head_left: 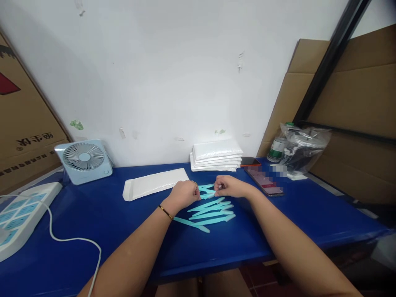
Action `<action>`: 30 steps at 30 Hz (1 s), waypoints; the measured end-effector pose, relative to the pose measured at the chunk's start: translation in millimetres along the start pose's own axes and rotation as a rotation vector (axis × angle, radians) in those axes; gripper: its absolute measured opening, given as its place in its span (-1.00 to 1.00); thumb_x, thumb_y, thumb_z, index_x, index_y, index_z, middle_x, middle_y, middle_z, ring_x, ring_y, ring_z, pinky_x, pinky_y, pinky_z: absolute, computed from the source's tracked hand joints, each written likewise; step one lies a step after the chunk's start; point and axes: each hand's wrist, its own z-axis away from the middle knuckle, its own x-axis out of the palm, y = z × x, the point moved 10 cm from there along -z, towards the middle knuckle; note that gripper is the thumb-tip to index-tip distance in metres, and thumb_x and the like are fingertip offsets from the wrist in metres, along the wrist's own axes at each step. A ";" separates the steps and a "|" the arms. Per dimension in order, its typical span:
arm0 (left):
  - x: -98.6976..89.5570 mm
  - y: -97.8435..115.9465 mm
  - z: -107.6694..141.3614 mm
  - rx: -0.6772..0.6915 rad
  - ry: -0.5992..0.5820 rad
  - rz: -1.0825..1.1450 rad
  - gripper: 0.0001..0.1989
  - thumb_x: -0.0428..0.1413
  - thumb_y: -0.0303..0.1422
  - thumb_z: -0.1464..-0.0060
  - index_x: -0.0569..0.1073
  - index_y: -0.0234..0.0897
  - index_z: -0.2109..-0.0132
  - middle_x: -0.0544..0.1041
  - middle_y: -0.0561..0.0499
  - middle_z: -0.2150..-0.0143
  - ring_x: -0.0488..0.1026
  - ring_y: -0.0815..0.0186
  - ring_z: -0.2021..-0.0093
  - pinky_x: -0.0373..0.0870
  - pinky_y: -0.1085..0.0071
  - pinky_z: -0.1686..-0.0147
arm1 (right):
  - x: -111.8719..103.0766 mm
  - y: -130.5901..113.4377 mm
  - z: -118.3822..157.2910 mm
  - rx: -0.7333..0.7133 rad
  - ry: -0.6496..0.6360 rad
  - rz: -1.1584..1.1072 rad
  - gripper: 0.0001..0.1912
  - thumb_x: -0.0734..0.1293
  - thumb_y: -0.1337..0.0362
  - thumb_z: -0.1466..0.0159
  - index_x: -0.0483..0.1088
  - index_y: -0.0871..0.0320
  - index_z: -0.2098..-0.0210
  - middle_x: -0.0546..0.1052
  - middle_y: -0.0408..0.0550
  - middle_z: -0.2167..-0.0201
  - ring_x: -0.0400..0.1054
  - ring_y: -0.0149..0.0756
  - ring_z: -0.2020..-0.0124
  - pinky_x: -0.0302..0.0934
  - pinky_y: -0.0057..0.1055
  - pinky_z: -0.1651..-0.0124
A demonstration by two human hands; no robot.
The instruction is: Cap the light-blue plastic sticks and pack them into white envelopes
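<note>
White wall [173,74], scuffed, behind a blue tabletop [123,231]; printed cardboard box [27,111] at far left. Small fan [83,161] near the wall, power strip [23,218] nearer me, white cable [77,239] trailing toward my left forearm.

Work area: several slim turquoise tools [213,221] lie loosely fanned on the blue surface, just in front of my hands, pale tips mostly pointing right. More turquoise pieces [206,187] sit between my hands. My left hand [185,194], dark bracelet [165,212] at its wrist, has its fingers curled in at the left ends of these pieces. My right hand [231,186] is bent inward at their right ends, fingertips drawn close together. Whether either hand pinches a piece or only touches it, I cannot tell.

Flat white padded envelope [154,184] lies left of my left hand; stack of white mailers [216,156] beyond both hands. Phone [267,183], screen lit, right of my right hand.
</note>
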 end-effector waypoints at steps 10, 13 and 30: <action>-5.9 -6.7 2.0 -0.043 0.087 0.123 -0.78 0.15 -0.15 0.09 0.49 -0.15 0.30 0.52 0.10 0.34 0.42 0.33 0.35 0.19 0.47 0.46 | -24.7 13.3 13.7 0.031 0.049 -0.028 -0.72 0.41 0.11 0.00 0.50 0.16 0.36 0.42 -0.09 0.36 0.29 -0.34 0.36 0.15 -0.47 0.35; 3.7 7.1 4.9 0.012 -0.019 0.145 -0.76 0.14 -0.10 0.11 0.50 -0.15 0.37 0.53 0.10 0.40 0.41 0.34 0.40 0.15 0.48 0.51 | -5.9 -2.1 11.8 -0.030 -0.092 0.031 -0.71 0.44 0.10 0.04 0.51 0.15 0.38 0.39 -0.09 0.37 0.27 -0.35 0.37 0.15 -0.47 0.34; -7.5 -21.2 -2.5 -0.092 0.061 0.076 -0.80 0.17 -0.18 0.08 0.49 -0.19 0.34 0.53 0.06 0.33 0.43 0.31 0.34 0.20 0.46 0.45 | -41.1 30.0 21.1 0.159 0.130 -0.015 -0.78 0.40 0.17 0.00 0.49 0.18 0.40 0.48 -0.09 0.43 0.30 -0.34 0.42 0.12 -0.47 0.40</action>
